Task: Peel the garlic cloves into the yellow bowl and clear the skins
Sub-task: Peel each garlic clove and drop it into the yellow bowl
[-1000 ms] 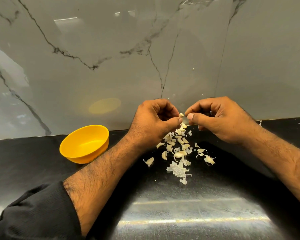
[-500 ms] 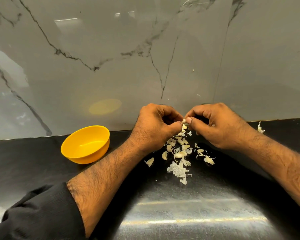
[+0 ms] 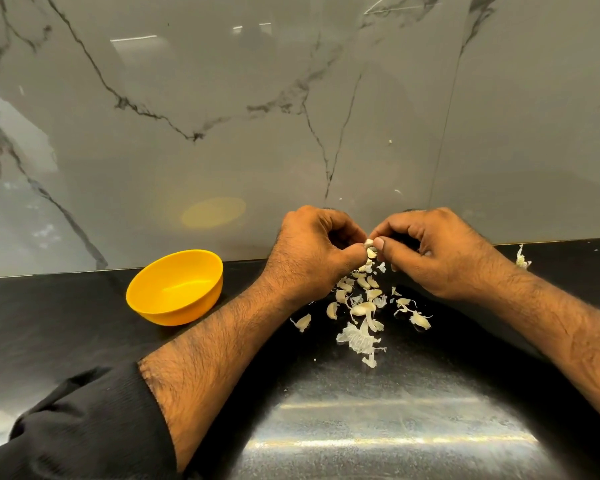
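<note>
Left hand: fingers curled, pinching the garlic clove.
Right hand: thumb and forefinger pinching the same clove.
Yellow bowl: at nine o'clock of the hands.
Skins: on the counter, six o'clock below the clove.

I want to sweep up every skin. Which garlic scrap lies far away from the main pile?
The pale scrap at the far right, by the wall behind the right forearm; the other skins cluster below the hands.

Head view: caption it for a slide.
Both hands pinch a garlic clove above scattered skins; yellow bowl empty.
</note>
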A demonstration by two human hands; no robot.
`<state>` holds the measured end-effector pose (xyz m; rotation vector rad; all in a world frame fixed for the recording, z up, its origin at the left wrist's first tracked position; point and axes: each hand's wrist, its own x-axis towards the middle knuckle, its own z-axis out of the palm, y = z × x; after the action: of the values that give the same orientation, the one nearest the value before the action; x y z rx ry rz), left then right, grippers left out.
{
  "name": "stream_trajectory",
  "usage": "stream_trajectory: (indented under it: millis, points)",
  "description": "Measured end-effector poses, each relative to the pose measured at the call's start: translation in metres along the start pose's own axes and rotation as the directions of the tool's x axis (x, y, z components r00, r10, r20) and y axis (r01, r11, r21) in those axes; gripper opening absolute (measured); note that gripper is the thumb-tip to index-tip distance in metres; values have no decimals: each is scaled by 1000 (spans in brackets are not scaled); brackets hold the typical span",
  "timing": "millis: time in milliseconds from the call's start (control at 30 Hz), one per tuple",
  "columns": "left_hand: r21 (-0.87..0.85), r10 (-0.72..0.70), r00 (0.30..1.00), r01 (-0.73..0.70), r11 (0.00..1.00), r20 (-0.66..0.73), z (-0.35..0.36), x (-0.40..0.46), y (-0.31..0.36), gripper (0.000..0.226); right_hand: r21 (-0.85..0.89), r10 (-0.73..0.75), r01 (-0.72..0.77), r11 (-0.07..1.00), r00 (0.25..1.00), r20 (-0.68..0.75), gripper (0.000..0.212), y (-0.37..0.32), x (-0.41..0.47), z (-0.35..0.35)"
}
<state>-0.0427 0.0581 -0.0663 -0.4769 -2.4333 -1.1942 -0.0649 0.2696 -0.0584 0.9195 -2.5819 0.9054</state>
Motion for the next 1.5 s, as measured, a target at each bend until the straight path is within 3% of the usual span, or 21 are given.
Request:
stream_trajectory:
  millis: [433,533,667,767,867,1133,1500]
  points:
    - [106,46,999,-43,993,-26,8,-3,4,7,-261,30,-40,965,999,-43,17,-9,1,15]
    - [14,-7,999,7,1000,-38,7,-1,2,4,-84,90,-97,992,993,-76,17,-8,-1,15]
    - [-322,-166,986,161,933,12,2,0,0,6,185,191,-184,965,981,-23,21,-5,-1,10]
    - [-470,-203,978,201,860,46,-3,3,-1,10,533,279,-260,805,959,47,17,-4,0,7]
    - [-511,-173,982,189,838,79,-5,3,-4,18,683,282,-255,684,957,74,16,-3,0,4]
    - [-389,-56,998,61,919,26,-2,1,-8,21,631,260,-246,736,963,71,14,-2,-1,2]
    - [-299,-15,999,25,954,35,-4,3,-13,22,616,260,-258,744,961,89,15,-2,-1,0]
